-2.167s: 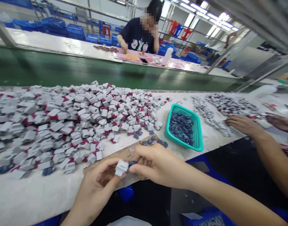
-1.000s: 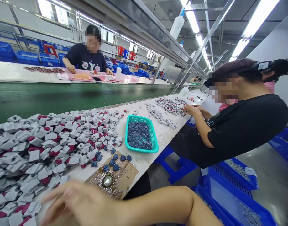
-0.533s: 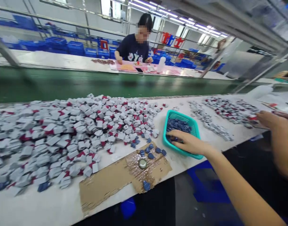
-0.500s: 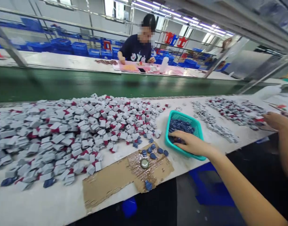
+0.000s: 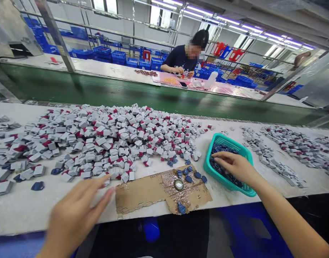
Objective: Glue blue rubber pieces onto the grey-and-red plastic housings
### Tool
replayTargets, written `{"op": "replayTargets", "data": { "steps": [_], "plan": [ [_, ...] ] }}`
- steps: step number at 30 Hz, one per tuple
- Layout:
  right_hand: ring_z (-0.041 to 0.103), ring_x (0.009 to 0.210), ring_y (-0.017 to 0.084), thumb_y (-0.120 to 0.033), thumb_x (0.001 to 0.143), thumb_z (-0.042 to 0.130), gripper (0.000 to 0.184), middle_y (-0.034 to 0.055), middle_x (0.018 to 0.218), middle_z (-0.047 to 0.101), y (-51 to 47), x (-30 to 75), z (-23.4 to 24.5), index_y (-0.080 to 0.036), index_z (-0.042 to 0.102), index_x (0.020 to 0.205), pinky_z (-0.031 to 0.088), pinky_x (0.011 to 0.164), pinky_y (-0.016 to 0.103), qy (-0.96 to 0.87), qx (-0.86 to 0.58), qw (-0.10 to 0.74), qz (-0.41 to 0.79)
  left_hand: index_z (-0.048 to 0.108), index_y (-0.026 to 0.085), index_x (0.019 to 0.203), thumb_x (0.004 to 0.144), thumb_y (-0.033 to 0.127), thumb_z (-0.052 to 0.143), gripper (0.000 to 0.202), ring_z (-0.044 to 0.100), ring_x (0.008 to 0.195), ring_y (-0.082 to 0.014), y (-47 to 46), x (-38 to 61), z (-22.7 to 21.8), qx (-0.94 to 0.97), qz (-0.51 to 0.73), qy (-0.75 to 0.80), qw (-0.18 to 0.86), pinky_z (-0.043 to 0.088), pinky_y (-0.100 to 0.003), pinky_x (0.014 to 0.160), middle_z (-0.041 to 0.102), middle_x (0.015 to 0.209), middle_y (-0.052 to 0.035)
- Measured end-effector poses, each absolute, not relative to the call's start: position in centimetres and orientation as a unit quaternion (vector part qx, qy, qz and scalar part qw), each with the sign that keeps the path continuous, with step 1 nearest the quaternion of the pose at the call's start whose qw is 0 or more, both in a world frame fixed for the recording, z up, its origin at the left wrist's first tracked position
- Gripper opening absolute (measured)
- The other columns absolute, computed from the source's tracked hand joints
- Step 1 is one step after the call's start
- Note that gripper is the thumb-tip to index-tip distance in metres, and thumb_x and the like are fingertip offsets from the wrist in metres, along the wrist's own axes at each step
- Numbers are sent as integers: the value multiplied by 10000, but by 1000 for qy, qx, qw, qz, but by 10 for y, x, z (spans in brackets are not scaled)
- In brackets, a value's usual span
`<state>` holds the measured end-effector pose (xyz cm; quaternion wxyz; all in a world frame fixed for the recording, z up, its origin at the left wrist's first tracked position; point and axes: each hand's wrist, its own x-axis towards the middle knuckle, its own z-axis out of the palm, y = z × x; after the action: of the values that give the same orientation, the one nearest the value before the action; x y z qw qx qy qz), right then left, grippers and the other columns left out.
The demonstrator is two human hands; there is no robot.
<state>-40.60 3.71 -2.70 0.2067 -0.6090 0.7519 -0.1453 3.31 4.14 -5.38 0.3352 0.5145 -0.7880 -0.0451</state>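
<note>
My right hand [image 5: 235, 166] reaches into a teal plastic basket [image 5: 249, 161] of small dark blue pieces [image 5: 220, 148]. Its thumb and index finger are pinched close together; whatever lies between them is too small to make out. My left hand [image 5: 75, 208], blurred by motion, hovers over the table's near side with thumb and fingers apart, holding nothing visible. Just beyond it spreads a big heap of grey-white blocks with dark red parts [image 5: 121, 136]. On a torn cardboard sheet [image 5: 143, 193], shiny with wet smears, sit an upturned bottle cap [image 5: 178, 184] and several blue pieces [image 5: 189, 178].
Right of the basket lie rows of grey blocks [image 5: 274, 161] and another grey and red pile [image 5: 295, 143]. A green conveyor belt [image 5: 121, 91] runs behind the table. Across it, a person [image 5: 180, 59] works at a pink-covered bench. A metal post [image 5: 55, 36] stands at left.
My left hand has come into view at the lower left. My right hand stays in the basket, thumb and finger now closer. The view has swung left; another person's hand at far right is gone from view.
</note>
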Motion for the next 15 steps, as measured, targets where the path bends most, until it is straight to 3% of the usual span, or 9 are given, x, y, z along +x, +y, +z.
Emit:
{"op": "replayTargets", "data": {
  "steps": [4,8,12,15],
  "plan": [
    [620,724,203,-545,686,603,458,74,829,639,56,-395,-12,-175,637,955,544,659,313,763,-477,318,-299,619,172,1043,805,359,560,309,547,897,-260,19,-10,-60,501,82,-843,179,458,-323,641,639,962,-68],
    [610,849,195,-493,681,672,386,63,929,626,74,-371,-8,-197,607,921,544,760,302,719,-447,387,-365,617,168,970,822,314,531,225,529,911,-260,16,-21,-58,507,85,-848,129,473,-340,672,634,954,-58],
    [597,787,161,-434,776,603,291,47,872,600,81,-340,-12,-191,564,932,531,742,288,673,-507,419,-339,596,145,919,845,256,471,183,560,867,-249,22,-18,-53,509,67,-853,96,474,-327,613,613,864,-79],
    [562,706,137,-408,836,524,246,36,839,566,81,-320,-16,-192,541,953,509,648,259,650,-572,411,-285,585,120,1007,862,254,418,258,571,865,-258,23,-15,-53,521,48,-847,90,471,-331,598,612,880,-103]
  ]
}}
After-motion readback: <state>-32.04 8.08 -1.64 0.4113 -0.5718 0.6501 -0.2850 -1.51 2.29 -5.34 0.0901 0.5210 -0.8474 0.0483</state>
